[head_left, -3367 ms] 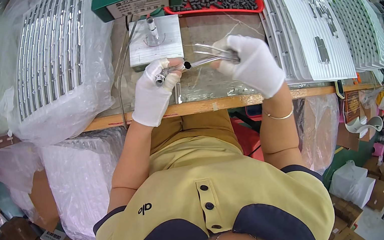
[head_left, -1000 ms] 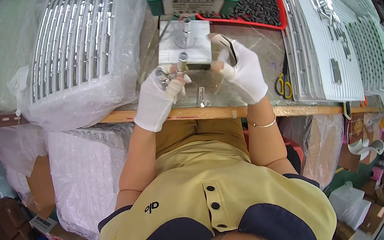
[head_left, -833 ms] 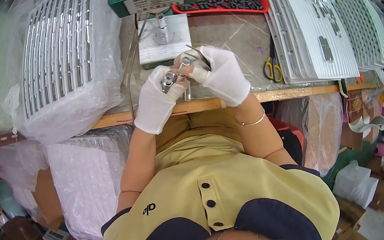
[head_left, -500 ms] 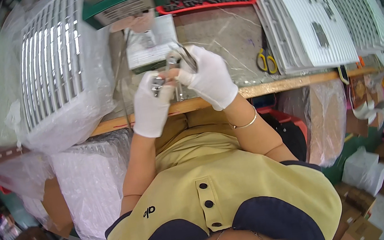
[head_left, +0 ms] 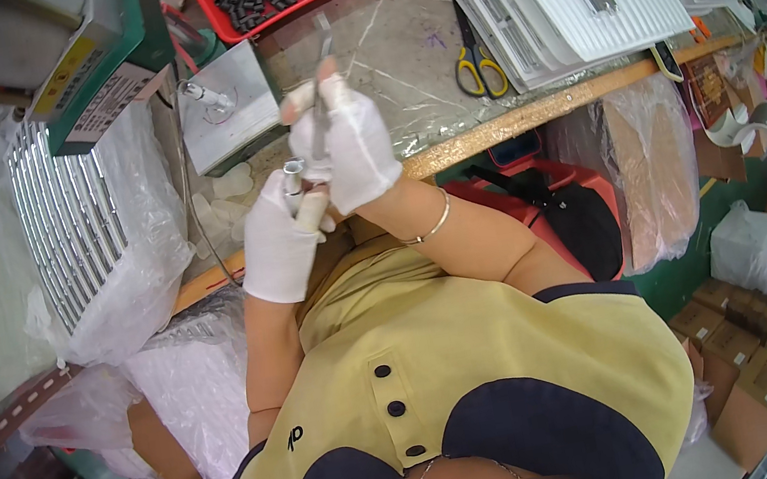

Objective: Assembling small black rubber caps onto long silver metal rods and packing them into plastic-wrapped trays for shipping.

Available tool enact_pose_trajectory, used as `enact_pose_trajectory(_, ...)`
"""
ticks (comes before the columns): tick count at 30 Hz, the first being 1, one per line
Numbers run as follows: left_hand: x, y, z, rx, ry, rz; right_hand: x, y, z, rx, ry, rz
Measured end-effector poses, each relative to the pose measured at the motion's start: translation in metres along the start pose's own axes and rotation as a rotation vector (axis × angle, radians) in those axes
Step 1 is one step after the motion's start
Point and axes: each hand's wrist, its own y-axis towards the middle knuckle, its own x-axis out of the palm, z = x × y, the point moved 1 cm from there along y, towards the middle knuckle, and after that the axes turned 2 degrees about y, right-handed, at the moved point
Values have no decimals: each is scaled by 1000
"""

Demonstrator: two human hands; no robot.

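Observation:
My left hand (head_left: 277,242), in a white glove with bare fingertips, is closed around a short shiny metal tube (head_left: 293,173) whose open end points up. Just to its right and farther out, my right hand (head_left: 353,148), gloved the same way, grips a slim metal tool (head_left: 325,34) that resembles tweezers. The tool's end sticks out beyond the fingertips, apart from the tube. Left of the hands a flat pale box (head_left: 233,128) rests on the table, with another shiny metal piece (head_left: 205,97) on top.
A red tray (head_left: 231,23) of small black tubular parts stands at the back. Yellow-handled scissors (head_left: 480,71) lie right of centre, beside stacked white ribbed trays (head_left: 589,12). A green box (head_left: 119,86) and plastic-wrapped chrome strips (head_left: 76,220) are on the left. The wooden table edge (head_left: 487,133) runs in front.
My view has swung, shifting the bench in the picture. My hands have moved apart; the right hand, with the slim tool, now reaches farther out, while the left keeps the metal tube.

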Motion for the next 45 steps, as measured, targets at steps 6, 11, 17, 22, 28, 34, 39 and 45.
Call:
enact_pose_trajectory(6,6,4,15,417,703,147,-1,-10,-22,-177,-141,20)
enact_pose_trajectory(11,-18,15,-19,335,504,111,-17,14,-73,-540,-732,73)
enact_pose_trajectory(17,-59,22,-13,156,-147,30,-67,88,-104,-604,-1387,-18)
enact_pose_trajectory(22,-57,23,-8,220,513,53,-55,92,-115,-546,-1660,161)
enact_pose_trajectory(28,-29,22,15,-61,1102,33,-48,101,-133,-403,-1985,216)
enact_pose_trajectory(34,-41,39,-11,37,823,26,-44,128,-143,-381,-2166,227)
enact_pose_trajectory(39,-45,40,-15,-51,203,66,-49,111,-127,-409,-1734,78)
enact_pose_trajectory(45,-32,44,-2,-193,-480,-92,-30,42,-74,-382,-1354,-267)
